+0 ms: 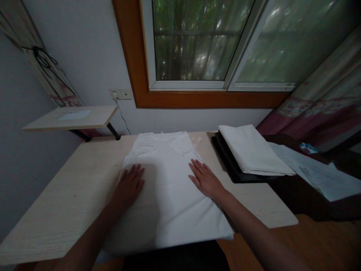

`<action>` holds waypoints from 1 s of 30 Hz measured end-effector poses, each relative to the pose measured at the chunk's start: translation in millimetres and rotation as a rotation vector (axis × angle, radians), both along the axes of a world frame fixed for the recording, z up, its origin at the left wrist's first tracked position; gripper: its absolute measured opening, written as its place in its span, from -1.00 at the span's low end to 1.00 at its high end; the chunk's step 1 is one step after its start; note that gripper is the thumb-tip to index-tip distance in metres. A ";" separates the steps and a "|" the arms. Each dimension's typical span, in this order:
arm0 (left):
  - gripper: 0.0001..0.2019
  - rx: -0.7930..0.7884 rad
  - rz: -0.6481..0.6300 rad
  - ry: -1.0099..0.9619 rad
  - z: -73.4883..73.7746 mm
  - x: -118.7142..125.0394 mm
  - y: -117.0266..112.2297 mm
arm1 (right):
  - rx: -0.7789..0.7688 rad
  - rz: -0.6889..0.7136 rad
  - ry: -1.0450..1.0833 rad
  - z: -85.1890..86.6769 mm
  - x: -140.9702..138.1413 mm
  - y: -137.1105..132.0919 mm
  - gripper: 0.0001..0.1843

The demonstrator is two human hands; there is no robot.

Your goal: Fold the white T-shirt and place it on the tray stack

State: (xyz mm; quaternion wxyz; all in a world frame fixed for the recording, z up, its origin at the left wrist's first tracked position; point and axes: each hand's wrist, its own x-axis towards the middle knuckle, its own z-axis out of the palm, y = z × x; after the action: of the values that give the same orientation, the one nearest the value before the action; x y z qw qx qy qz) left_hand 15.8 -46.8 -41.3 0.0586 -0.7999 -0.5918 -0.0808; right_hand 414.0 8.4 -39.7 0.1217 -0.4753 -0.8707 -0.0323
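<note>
White shirt (175, 192), frame centre: laid flat on surface (64, 188). Left hand (130, 186), right hand (205, 178): apart, palms down on opposite sides, gripping nothing, presumably to flatten it.

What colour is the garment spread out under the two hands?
White; the garment shows best in the head view, though part lies in shadow.

Left hand (131, 184) and right hand (206, 178) — flat on a white garment (175, 188)
</note>
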 end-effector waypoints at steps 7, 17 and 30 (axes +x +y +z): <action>-0.46 0.018 -0.015 0.050 1.0 5.6 -21.0 | 0.036 0.038 -0.002 -0.2 9.0 -26.6 -0.40; -0.44 0.090 -0.042 0.030 -8.4 8.2 -51.6 | 0.027 0.068 0.038 3.0 17.5 -47.4 -0.38; -0.46 0.109 0.033 0.020 12.8 3.4 35.4 | 0.048 -0.083 0.035 15.4 -13.6 21.0 -0.43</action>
State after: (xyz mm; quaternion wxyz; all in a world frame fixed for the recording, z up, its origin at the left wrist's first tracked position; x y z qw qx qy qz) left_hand 19.2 -11.4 -28.6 0.1095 -0.7865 -0.5988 -0.1040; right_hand 400.4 29.4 -24.4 0.1467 -0.5086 -0.8470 -0.0499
